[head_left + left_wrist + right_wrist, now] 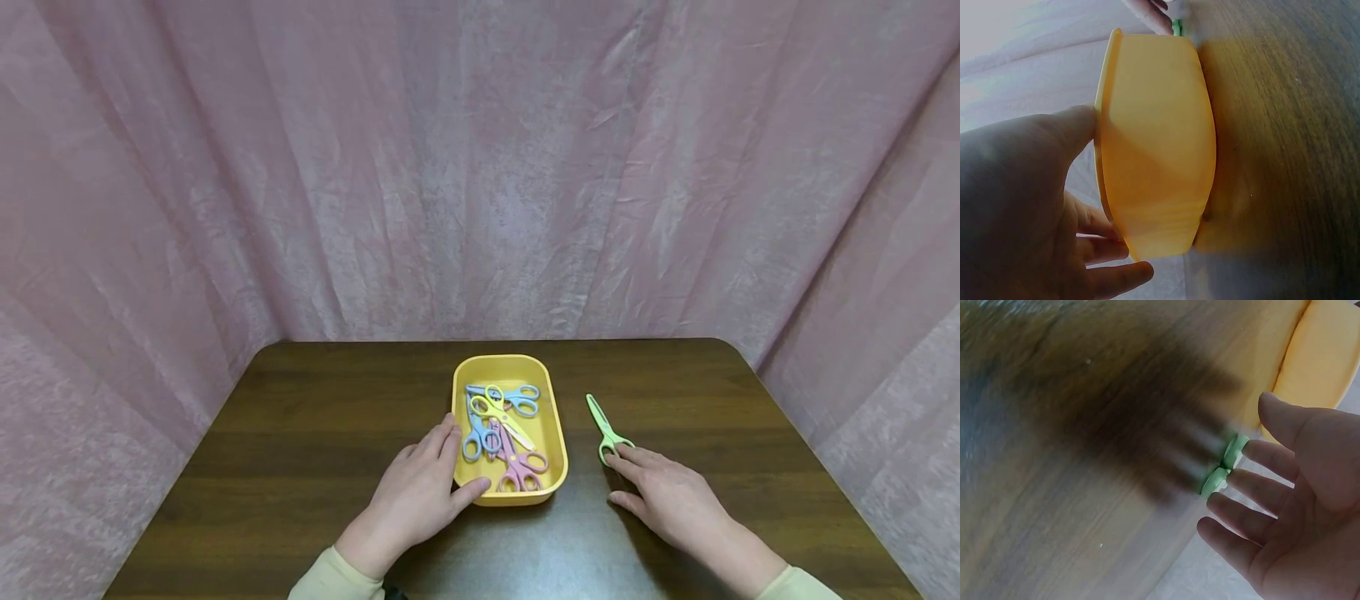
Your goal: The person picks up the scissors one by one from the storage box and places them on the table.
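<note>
My left hand point(418, 483) rests against the near left corner of a yellow tray point(557, 433). Its thumb lies over the near rim and its fingers lie along the left side, fairly straight. On the table to the right of the tray lies a pair of green scissors point(609, 435), blades pointing away. My right hand point(671, 497) touches its handle loops point(1214, 481) with extended fingertips; the thumb stands apart. Inside the tray lie blue scissors point(480, 437), more blue scissors point(522, 398), yellow scissors point(495, 408) and pink scissors point(517, 467), partly overlapping.
The tray stands on a dark brown wooden table point(337, 417) with rounded far corners. Pink velvety curtains point(480, 183) hang behind the table and along both sides.
</note>
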A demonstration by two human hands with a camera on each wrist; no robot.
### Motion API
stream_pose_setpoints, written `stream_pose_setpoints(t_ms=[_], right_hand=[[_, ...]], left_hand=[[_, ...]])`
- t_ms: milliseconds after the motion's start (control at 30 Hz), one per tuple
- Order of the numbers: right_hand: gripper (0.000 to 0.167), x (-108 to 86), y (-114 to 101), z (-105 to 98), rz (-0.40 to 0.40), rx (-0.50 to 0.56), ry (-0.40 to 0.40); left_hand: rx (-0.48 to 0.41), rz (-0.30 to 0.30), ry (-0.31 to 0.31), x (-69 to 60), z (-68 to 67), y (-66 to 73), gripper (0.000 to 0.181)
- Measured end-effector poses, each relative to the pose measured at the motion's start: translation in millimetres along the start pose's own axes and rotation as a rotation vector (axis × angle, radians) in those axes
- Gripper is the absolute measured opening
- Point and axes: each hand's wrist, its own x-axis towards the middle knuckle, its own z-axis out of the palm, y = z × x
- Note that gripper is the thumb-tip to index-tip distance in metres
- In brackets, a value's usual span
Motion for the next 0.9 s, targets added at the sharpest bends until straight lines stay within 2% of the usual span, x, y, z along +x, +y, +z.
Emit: stream_pose_setpoints(t_ms=[367,600,900], right_hand=[[0.053,3.4,-1.8,0.9,0.024,0.001,-0.035],[0.054,5.6,-1.1,3.2,0.011,-0.019,-0.001],[0.057,10.5,7.9,2.0,0.057,-0.006,-0.037]], left_hand=[[-0.003,0.003,0.01,-0.2,0.1,0.2,0.088],[-0.016,0.0,0.005,0.2,0.0,-0.1,0.089],[-0.018,-0.009,-0.009,0.5,-0.7,0.1,0.09]])
